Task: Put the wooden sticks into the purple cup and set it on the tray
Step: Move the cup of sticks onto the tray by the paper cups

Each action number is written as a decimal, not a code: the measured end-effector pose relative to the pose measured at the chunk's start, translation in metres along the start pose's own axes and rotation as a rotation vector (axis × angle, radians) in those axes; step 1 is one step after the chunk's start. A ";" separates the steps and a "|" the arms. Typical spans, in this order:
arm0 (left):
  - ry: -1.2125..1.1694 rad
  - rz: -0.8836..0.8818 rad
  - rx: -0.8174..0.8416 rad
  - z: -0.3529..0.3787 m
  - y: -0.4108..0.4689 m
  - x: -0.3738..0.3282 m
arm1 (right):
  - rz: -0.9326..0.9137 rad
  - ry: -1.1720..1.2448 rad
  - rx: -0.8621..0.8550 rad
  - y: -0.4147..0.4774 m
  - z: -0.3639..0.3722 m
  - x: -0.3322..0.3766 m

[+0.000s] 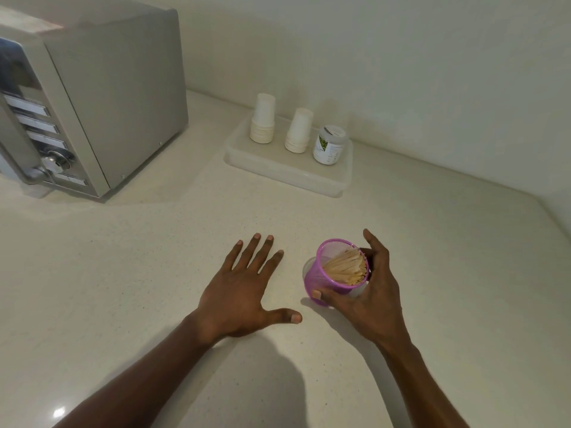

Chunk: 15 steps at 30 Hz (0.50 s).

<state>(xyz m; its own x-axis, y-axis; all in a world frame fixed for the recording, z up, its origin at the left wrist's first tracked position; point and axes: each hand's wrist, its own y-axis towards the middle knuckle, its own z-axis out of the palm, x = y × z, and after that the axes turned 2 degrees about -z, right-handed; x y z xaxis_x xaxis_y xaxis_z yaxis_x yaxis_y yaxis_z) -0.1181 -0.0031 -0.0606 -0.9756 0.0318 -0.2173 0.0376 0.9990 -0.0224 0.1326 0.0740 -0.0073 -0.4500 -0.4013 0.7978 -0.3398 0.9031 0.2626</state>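
A purple mesh cup (318, 279) stands on the pale counter in front of me, tilted a little toward the camera. A bundle of wooden sticks (346, 267) fills it and leans to the right. My right hand (367, 291) grips the cup, thumb on its near side and fingers round the far right side. To its left, my left hand (244, 288) lies flat with fingers spread, holding nothing. The translucent tray (296, 177) sits further back, near the wall.
On the tray stand two stacks of white paper cups (262, 118) and a small labelled jar (329, 145). A grey metal appliance (92, 94) with a dial fills the back left. Walls close the counter behind and to the right.
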 end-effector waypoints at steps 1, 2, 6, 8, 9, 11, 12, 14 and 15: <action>-0.011 0.004 -0.001 0.000 -0.001 0.000 | 0.009 0.044 0.003 -0.003 -0.001 -0.001; -0.021 0.001 -0.013 -0.001 -0.001 0.000 | 0.010 0.089 0.004 -0.004 -0.003 -0.002; -0.066 -0.065 -0.040 -0.004 -0.003 0.005 | 0.006 0.196 0.014 -0.006 -0.005 -0.010; -0.038 -0.121 -0.064 -0.009 0.000 0.015 | -0.030 0.205 0.016 -0.003 -0.005 -0.013; -0.021 -0.142 -0.061 -0.012 0.000 0.021 | -0.033 0.206 0.027 -0.002 -0.005 -0.014; 0.015 -0.193 -0.066 -0.015 -0.002 0.038 | -0.040 0.204 0.027 0.000 -0.004 -0.018; 0.023 -0.220 -0.078 -0.017 -0.003 0.047 | -0.039 0.204 0.025 0.004 -0.004 -0.018; 0.006 -0.255 -0.114 -0.018 -0.005 0.060 | -0.044 0.190 0.020 0.014 -0.005 -0.017; -0.010 -0.261 -0.134 -0.019 -0.006 0.063 | -0.051 0.184 0.010 0.021 -0.004 -0.016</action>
<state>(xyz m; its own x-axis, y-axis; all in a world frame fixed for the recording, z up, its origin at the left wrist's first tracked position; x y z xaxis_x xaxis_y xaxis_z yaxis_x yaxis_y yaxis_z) -0.1839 -0.0070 -0.0561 -0.9463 -0.2266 -0.2306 -0.2441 0.9685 0.0497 0.1359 0.1003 -0.0128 -0.2736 -0.4106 0.8698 -0.3666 0.8805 0.3004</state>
